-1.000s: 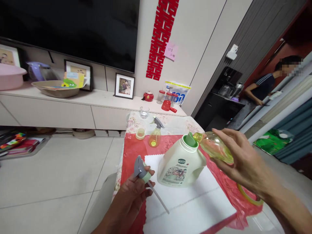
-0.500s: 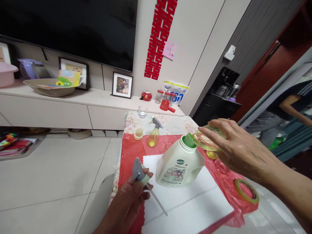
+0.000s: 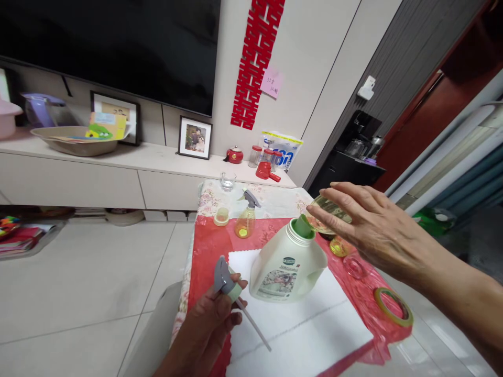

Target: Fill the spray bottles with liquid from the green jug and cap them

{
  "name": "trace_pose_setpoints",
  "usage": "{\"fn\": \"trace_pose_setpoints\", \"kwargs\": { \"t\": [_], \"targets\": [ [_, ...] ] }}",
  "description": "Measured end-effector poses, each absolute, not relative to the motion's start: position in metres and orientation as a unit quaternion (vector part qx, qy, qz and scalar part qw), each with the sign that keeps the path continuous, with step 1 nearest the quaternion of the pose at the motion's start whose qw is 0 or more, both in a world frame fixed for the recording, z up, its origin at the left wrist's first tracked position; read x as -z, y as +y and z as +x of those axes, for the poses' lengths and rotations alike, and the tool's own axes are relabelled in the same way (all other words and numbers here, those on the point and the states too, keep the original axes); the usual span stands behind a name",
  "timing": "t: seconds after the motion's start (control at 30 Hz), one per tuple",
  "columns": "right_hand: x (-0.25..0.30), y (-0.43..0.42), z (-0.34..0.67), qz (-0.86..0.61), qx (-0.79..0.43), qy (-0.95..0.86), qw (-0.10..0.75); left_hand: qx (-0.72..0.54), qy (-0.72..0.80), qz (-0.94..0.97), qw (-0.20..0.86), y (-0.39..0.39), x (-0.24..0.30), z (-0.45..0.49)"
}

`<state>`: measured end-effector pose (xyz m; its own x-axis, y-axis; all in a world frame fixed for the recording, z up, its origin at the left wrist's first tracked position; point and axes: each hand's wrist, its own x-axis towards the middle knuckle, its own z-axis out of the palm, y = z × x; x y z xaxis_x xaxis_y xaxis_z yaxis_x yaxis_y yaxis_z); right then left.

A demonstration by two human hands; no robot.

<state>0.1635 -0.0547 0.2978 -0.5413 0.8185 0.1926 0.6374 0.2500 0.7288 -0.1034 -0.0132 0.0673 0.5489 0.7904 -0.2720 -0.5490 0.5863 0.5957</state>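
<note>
My right hand (image 3: 373,230) is closed round a clear bottle of yellow liquid (image 3: 328,213), tipped over with its mouth at the green spout of a white detergent jug (image 3: 286,264). The jug stands on a white cloth (image 3: 298,335) over a red table cover (image 3: 210,241). Low on the left, my left hand (image 3: 214,319) grips a grey spray-trigger head (image 3: 226,277), whose thin dip tube slants down over the white cloth.
A small spray bottle (image 3: 245,220), a yellow cup (image 3: 221,215) and a glass (image 3: 228,180) stand at the table's far end. A tape roll (image 3: 393,306) lies at the right edge. A long cabinet (image 3: 118,173) with photos and jars runs along the wall.
My right hand has tipped the yellow bottle further over, raising its base, with the mouth kept at the jug's spout. A person seen at the right doorway has left the view.
</note>
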Motion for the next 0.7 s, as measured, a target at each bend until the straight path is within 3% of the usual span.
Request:
{"fn": "trace_pose_setpoints", "kwargs": {
  "t": [0.3,0.4,0.7],
  "targets": [
    [-0.295,-0.055,0.167,0.415,-0.411,0.806,0.100,-0.393,0.247,0.219,0.858,-0.017,-0.069,-0.099],
    [-0.288,-0.057,0.171,0.466,-0.412,0.777,0.092,-0.407,0.256,0.188,0.857,-0.020,-0.076,-0.095],
    [-0.239,-0.112,0.198,0.687,-0.097,0.687,-0.216,-0.451,0.259,0.090,0.850,-0.008,-0.098,-0.095]
  ]
}}
